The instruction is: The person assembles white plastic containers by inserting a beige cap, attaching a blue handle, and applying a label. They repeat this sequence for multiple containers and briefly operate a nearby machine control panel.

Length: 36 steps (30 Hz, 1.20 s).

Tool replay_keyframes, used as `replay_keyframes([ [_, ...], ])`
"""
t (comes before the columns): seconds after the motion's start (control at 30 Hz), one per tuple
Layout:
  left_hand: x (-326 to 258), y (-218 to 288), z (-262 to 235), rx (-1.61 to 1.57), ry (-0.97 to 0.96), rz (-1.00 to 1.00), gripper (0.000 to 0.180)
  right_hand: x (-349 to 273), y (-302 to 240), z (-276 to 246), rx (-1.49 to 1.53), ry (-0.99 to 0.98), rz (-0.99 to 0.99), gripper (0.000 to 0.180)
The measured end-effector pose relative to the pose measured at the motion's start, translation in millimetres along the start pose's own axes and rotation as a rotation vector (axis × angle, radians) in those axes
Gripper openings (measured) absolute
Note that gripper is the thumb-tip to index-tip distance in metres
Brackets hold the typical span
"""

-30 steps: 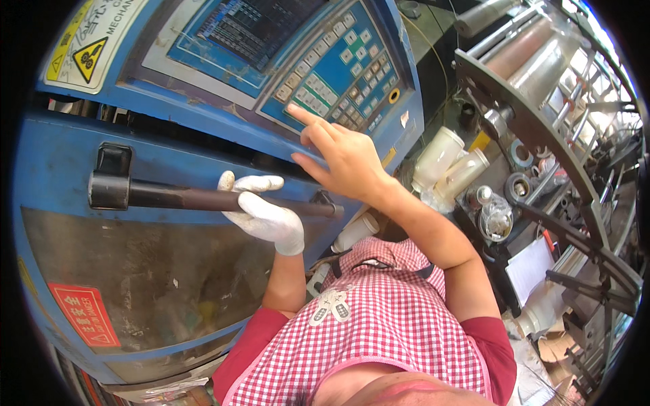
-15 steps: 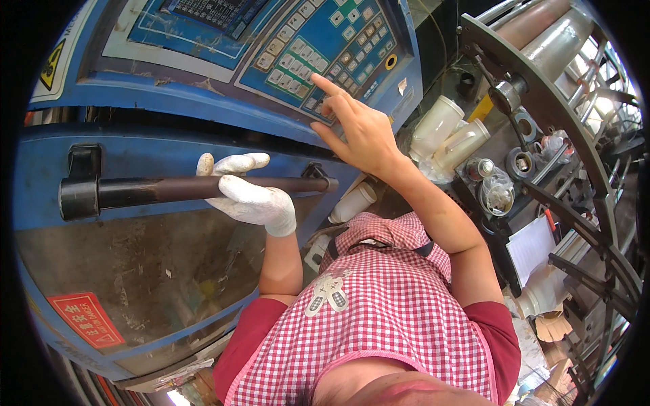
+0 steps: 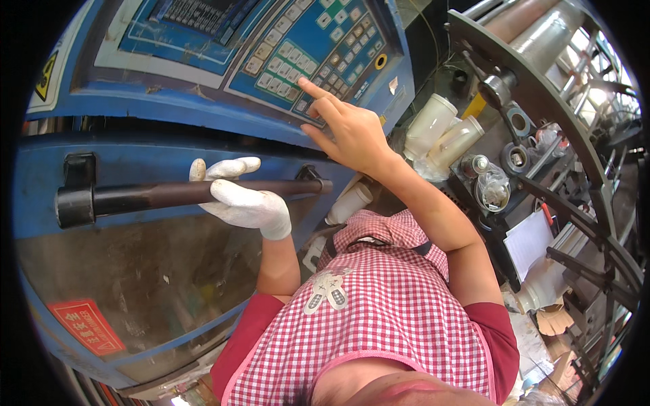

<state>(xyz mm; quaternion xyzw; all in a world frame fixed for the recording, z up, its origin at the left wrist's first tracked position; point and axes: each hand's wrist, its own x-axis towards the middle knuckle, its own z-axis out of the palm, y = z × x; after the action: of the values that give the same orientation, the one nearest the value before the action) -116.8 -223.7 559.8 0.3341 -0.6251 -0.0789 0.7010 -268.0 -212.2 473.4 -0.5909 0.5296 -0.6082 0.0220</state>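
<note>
My left hand point(image 3: 254, 208), in a white glove with smudged fingertips, is hooked loosely around a dark bar-shaped door handle point(image 3: 145, 195). The bar runs between its fingers and thumb, fixed to a blue machine door point(image 3: 40, 177) by black end brackets. My bare right hand point(image 3: 353, 137) is raised to the blue control panel point(image 3: 318, 42), index finger stretched out and thumb apart. That fingertip is at the lower right edge of a block of pale keys point(image 3: 288, 68); whether it presses one I cannot tell. Nothing is held in this hand.
A dark screen point(image 3: 203, 17) sits left of the keys. To the right are translucent plastic containers point(image 3: 431, 125), a tape roll point(image 3: 516, 159), a white paper sheet point(image 3: 528, 243) and a curved metal frame point(image 3: 565, 111). A red warning label point(image 3: 87, 327) marks the door's lower left.
The whole view has shifted slightly, so the panel and handle appear a little further left. My left hand stays around the handle, and my right index finger remains at the keys.
</note>
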Motion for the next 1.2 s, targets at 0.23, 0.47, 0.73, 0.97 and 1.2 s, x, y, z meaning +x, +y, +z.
replay_keyframes([
  [0.23,5.3,3.6,-2.2,0.004,-0.009,-0.011,0.044,35.8,38.1,-33.3,-0.012,0.136,0.212,0.05],
  [0.47,2.0,2.5,-2.8,0.006,-0.02,0.005,0.048,51.2,46.4,-31.9,-0.076,0.118,0.113,0.043],
  [0.73,2.7,0.6,-5.8,-0.038,0.01,-0.068,0.05,55.2,44.1,-35.4,-0.087,0.135,0.055,0.071],
  [0.97,2.8,0.2,-6.7,-0.095,-0.015,-0.09,0.048,70.6,39.7,-56.8,0.044,0.176,0.14,0.068],
  [1.2,0.7,1.5,-4.1,-0.032,0.002,-0.065,0.046,76.1,45.6,-49.7,-0.005,0.183,0.104,0.068],
])
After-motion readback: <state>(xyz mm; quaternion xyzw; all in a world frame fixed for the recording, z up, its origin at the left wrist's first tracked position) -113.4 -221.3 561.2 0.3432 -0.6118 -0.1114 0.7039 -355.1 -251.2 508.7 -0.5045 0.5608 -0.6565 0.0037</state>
